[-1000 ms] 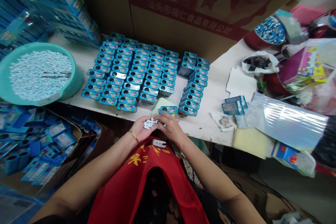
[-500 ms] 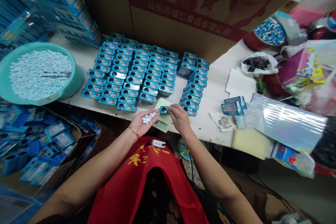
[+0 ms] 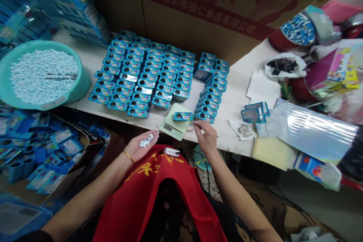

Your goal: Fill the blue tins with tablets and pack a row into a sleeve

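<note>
White table (image 3: 236, 83) stands before a large carton (image 3: 181, 19). At left, a green basin (image 3: 82, 87) is full of pale candies (image 3: 39, 79). Next, the left hand (image 3: 135, 147) lies palm up, fingers extended, small candies (image 3: 146, 141) resting on it. Then one blue box (image 3: 184, 116) is on the pale scale (image 3: 171, 130). Just right of it, the right hand (image 3: 208, 137) has fingers half bent, slightly parted, holding nothing that I can see

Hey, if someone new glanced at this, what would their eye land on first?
Probably the rows of blue boxes packed across the middle of the white table, then the turquoise basin of small pale pieces on the left. At the table's front edge, a pale green scale bears a single box; left of it, the left hand is palm up with a small pile of similar pieces.
</note>
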Action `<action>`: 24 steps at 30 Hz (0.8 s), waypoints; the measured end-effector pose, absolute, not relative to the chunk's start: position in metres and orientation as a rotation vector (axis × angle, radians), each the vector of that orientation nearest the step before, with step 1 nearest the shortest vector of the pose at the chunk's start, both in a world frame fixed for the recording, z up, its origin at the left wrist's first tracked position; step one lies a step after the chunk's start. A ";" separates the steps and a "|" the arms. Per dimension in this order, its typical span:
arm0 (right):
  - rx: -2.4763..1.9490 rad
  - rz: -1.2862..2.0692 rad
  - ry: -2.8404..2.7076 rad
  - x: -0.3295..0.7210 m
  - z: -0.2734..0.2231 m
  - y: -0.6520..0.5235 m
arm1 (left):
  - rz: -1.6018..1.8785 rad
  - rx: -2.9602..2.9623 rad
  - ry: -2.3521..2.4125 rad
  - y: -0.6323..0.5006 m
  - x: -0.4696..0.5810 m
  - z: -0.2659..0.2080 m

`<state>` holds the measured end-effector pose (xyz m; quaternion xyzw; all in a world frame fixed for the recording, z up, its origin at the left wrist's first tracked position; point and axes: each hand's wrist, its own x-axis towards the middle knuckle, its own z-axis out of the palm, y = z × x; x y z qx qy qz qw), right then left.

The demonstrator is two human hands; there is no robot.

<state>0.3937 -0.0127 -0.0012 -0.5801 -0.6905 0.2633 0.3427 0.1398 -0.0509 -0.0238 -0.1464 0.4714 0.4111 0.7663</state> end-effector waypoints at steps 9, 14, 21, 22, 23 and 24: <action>-1.097 0.923 -2.649 0.315 0.011 -0.051 | 0.643 0.004 0.819 -0.066 0.160 -0.013; -1.161 1.031 -2.567 0.324 0.003 -0.050 | 0.584 0.018 0.777 -0.065 0.161 -0.012; -1.243 0.947 -2.164 0.341 0.005 -0.021 | 0.718 -0.018 0.764 -0.036 0.179 -0.012; -1.272 0.899 -2.105 0.345 0.005 -0.013 | 0.740 -0.015 0.763 -0.030 0.182 -0.010; -1.296 0.849 -2.067 0.349 0.005 -0.006 | 0.752 -0.012 0.769 -0.024 0.184 -0.007; -1.317 0.799 -2.048 0.353 0.004 0.001 | 0.755 -0.011 0.782 -0.019 0.184 -0.005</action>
